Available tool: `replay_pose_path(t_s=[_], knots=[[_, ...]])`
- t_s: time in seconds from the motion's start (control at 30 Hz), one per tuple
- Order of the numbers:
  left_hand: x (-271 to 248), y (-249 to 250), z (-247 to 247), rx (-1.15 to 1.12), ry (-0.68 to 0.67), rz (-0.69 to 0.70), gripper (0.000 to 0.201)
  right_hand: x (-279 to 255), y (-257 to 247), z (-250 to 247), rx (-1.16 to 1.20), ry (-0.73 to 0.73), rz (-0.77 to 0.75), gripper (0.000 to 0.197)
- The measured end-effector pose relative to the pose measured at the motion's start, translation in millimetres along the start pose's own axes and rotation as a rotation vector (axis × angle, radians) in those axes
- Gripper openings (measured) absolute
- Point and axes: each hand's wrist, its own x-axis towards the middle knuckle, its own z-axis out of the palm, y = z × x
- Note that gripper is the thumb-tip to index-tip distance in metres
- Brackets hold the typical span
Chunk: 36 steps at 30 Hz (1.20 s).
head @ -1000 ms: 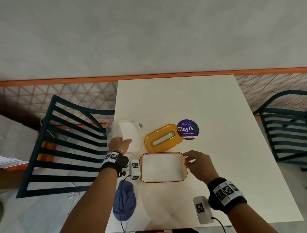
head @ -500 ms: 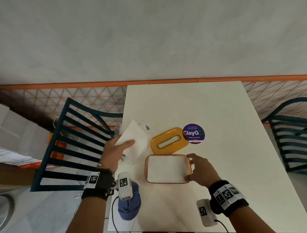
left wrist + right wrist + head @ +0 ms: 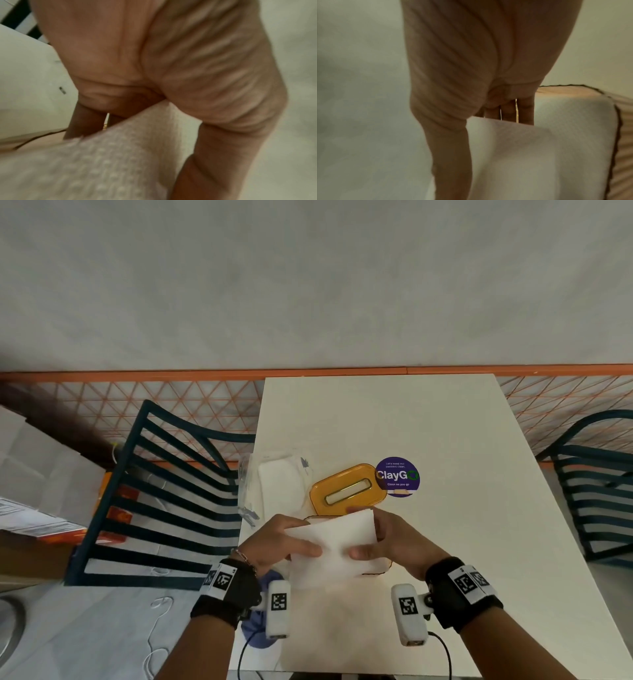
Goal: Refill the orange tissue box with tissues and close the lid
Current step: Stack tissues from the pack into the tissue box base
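Note:
Both hands hold a white stack of tissues (image 3: 337, 546) just above the open orange tissue box (image 3: 386, 569), which the stack mostly hides. My left hand (image 3: 277, 544) grips its left edge, thumb on top; my right hand (image 3: 390, 542) grips the right edge the same way. The embossed tissues (image 3: 96, 162) fill the left wrist view under my thumb. In the right wrist view the tissues (image 3: 530, 155) hang over the box's ribbed wall (image 3: 624, 135). The orange lid (image 3: 346, 487) with its slot lies flat behind the box. A clear plastic tissue pack (image 3: 274, 487) lies left of the lid.
The white table (image 3: 428, 422) carries a purple ClayGo sticker (image 3: 397, 477) right of the lid. A blue cloth (image 3: 255, 631) hangs at the near left edge. Dark slatted chairs stand at the left (image 3: 164, 491) and right (image 3: 596, 484).
My left hand lifted the tissue stack out of the plastic pack and carried it right over the box. My right hand left the box's rim and took the stack's right edge.

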Motion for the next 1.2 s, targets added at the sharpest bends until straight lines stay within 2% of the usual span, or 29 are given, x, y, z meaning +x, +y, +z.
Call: replay_pose_path(t_s=[0.1, 0.2, 0.33, 0.5, 0.73, 0.87, 0.97, 1.07, 1.13, 1.2], knots=[[14, -12, 5, 0.035, 0.091, -0.027, 0.034, -1, 13, -4, -0.039, 0.086, 0.02, 0.042], [29, -28, 13, 0.11, 0.273, -0.06, 0.042, 4, 32, -11, -0.173, 0.259, 0.108, 0.027], [35, -37, 28, 0.194, 0.448, -0.103, 0.059, 11, 43, -10, -0.343, 0.4, 0.198, 0.018], [28, -34, 41, 0.242, 0.491, -0.071, 0.06, 15, 41, -5, -0.532, 0.52, 0.188, 0.019], [25, -36, 44, 0.334, 0.503, -0.094, 0.065, 20, 41, 3, -0.61, 0.532, 0.204, 0.034], [24, -36, 46, 0.42, 0.492, -0.057, 0.073, 19, 41, 10, -0.668, 0.542, 0.203, 0.046], [22, -37, 49, 0.528, 0.496, 0.01, 0.074, 15, 41, 14, -0.789, 0.575, 0.152, 0.059], [18, -40, 50, 0.707, 0.512, 0.116, 0.063, 5, 38, 15, -0.95, 0.611, 0.024, 0.068], [18, -42, 50, 0.777, 0.471, 0.18, 0.053, 2, 38, 15, -1.02, 0.534, -0.045, 0.062], [20, -43, 49, 0.803, 0.373, 0.205, 0.048, 2, 42, 15, -1.07, 0.395, -0.068, 0.056]])
